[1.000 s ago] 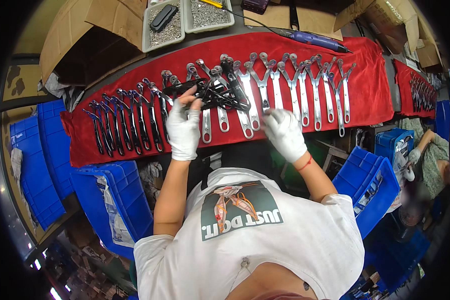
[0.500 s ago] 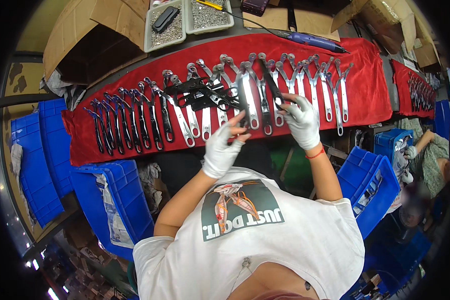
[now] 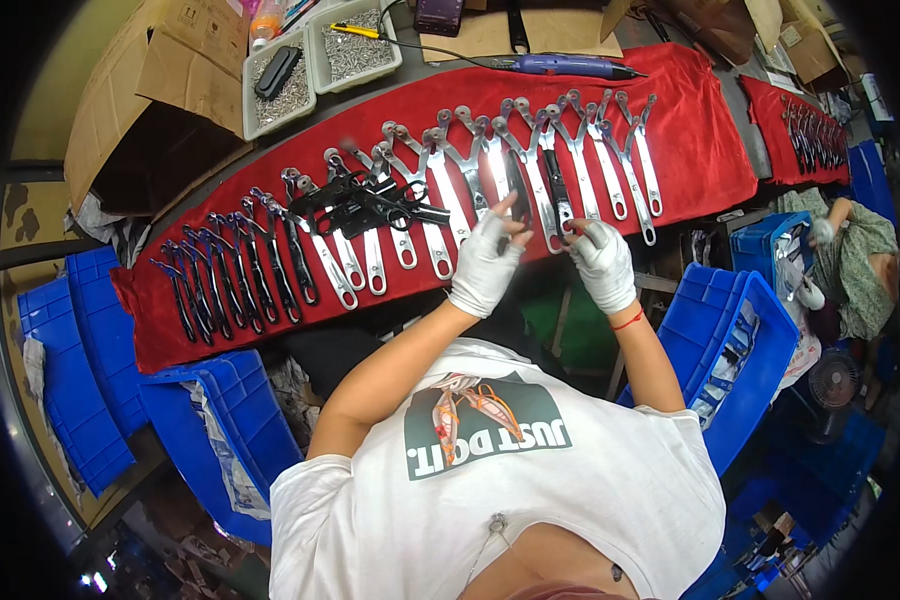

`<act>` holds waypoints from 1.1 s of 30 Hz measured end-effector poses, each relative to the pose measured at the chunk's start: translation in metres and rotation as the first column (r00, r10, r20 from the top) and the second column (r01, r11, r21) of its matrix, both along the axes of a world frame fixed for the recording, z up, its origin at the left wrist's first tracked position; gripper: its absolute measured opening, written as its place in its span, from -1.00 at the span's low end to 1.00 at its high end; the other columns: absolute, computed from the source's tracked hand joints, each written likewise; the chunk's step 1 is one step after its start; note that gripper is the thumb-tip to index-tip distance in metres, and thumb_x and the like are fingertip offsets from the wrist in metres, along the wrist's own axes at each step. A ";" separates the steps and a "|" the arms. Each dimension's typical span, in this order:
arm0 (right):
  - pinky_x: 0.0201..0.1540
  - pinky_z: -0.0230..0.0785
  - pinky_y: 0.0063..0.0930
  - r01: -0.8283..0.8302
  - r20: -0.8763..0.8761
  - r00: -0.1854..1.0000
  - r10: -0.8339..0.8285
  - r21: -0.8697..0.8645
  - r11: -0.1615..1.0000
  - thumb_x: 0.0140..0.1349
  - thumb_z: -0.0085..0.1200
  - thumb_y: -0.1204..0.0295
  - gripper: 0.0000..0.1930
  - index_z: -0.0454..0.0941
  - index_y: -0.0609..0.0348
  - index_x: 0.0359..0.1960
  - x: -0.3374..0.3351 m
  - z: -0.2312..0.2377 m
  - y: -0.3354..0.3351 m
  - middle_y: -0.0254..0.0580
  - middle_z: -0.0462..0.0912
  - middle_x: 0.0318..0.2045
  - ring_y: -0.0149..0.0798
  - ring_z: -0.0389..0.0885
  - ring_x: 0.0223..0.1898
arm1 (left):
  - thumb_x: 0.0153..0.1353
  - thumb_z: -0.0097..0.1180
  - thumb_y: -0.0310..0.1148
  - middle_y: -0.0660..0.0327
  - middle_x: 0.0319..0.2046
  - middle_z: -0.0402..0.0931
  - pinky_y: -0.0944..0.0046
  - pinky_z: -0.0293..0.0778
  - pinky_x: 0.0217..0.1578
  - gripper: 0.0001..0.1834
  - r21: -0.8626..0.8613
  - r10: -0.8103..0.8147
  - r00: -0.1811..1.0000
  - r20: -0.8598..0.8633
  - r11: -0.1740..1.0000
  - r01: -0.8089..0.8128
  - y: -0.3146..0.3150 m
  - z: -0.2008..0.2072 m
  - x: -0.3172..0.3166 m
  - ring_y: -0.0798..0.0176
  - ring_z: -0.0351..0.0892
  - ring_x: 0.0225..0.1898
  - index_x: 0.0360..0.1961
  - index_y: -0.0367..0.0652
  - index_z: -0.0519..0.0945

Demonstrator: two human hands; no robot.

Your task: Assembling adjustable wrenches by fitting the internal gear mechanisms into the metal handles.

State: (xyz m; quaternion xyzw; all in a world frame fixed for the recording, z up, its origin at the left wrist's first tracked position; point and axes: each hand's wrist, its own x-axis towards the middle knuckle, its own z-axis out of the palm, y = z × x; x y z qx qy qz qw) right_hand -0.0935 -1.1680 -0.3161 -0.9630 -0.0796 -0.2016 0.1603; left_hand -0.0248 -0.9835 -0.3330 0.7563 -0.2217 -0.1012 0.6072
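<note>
Silver Y-shaped metal handles (image 3: 633, 150) lie in a row on a red cloth; those at the left end (image 3: 240, 265) wear black grips. My left hand (image 3: 487, 262), in a white glove, has its fingers closed at the lower end of a dark strip-like grip piece (image 3: 515, 188). The fingertips of my gloved right hand (image 3: 602, 265) come together beside the bottom of a handle with a black grip (image 3: 557, 180). What they pinch there is too small to tell. Left of both hands, a heap of loose black grip pieces (image 3: 370, 205) rests across several handles.
White trays of small metal fasteners (image 3: 355, 50) stand behind the red cloth (image 3: 705, 110), beside an open cardboard box (image 3: 160, 110). A purple corded power driver (image 3: 570, 66) lies at the back. Blue crates (image 3: 225, 420) flank me; another person (image 3: 865, 250) sits at far right.
My view has shifted, so the table appears lower left. My hands have moved closer together, nearer the handles' lower ends. The black strip by my right hand now lies in line with a handle.
</note>
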 end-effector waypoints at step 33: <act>-0.10 0.42 -0.34 -0.122 -0.102 0.989 0.111 -0.109 0.987 -0.04 0.11 0.52 -0.80 0.52 0.22 -0.31 -0.006 -0.012 0.002 -0.25 0.52 -0.14 -0.20 0.51 -0.11 | 0.00 0.05 -0.38 0.10 -0.01 0.47 0.11 0.36 -0.03 -0.83 0.619 -0.417 0.694 0.588 0.784 -0.054 0.005 -0.010 0.009 0.09 0.41 0.05 -0.34 -0.13 0.56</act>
